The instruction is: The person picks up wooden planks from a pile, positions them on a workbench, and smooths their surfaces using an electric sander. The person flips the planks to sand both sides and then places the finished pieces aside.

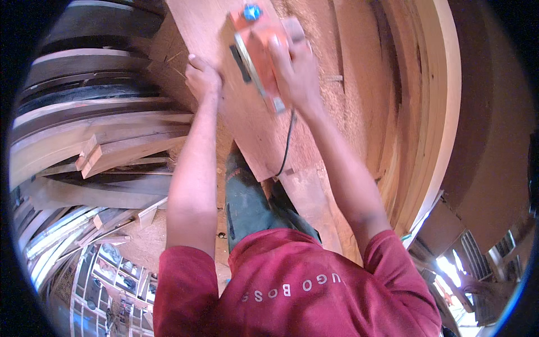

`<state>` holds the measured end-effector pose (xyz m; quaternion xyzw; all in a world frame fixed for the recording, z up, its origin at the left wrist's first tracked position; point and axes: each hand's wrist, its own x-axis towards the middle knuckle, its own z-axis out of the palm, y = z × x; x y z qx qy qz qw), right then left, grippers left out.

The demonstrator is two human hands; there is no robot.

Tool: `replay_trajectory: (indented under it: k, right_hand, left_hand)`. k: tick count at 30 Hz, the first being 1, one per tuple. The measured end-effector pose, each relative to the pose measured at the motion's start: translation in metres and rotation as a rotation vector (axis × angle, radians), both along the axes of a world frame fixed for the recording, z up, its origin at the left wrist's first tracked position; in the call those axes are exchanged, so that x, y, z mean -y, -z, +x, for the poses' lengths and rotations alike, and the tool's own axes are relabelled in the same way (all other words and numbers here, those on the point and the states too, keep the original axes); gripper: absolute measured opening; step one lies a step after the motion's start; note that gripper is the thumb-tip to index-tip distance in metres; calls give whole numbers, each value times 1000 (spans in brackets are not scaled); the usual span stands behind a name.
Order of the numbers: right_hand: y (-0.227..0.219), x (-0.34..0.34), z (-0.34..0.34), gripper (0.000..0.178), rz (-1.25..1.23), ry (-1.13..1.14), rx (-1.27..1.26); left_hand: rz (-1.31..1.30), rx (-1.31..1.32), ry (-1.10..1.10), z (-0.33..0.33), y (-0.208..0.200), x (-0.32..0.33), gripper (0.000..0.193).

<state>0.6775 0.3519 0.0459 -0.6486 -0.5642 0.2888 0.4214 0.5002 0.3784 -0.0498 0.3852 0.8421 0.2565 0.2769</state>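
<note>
A timber workshop surrounds you, with wood shavings (355, 123) scattered to the right of your work. Closest, your red T-shirt (314, 281) fills the lower middle, and beyond it are your dark trousers (247, 199). The near end of 1 wide plank (241, 106) lies just past them, the board slanting up and leftward away from you. A black cord (288, 143) curves over it to the orange electric hand planer (264, 56), which sits on the plank's face, slightly blurred. Your right grip (300, 76) is closed around the planer, behind its blue knob (251, 12). Your left grip (203, 78) is at the plank's left edge; whether it clasps the wood, you cannot tell. Farther out, stacked timber (95, 67) lies left, and long curved-looking boards (415, 112) run along the right.
</note>
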Motion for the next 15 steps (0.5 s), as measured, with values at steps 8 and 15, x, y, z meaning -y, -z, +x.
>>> replay_trajectory:
  k: [8, 15]
  right_hand:
    - [-54, -159, -13, 52, -271, -92, -444]
    - [-12, 35, 24, 47, -109, -175, -38]
  left_hand:
    - [12, 26, 2, 13, -9, -6, 66]
    - [-6, 59, -74, -8, 16, -3, 67]
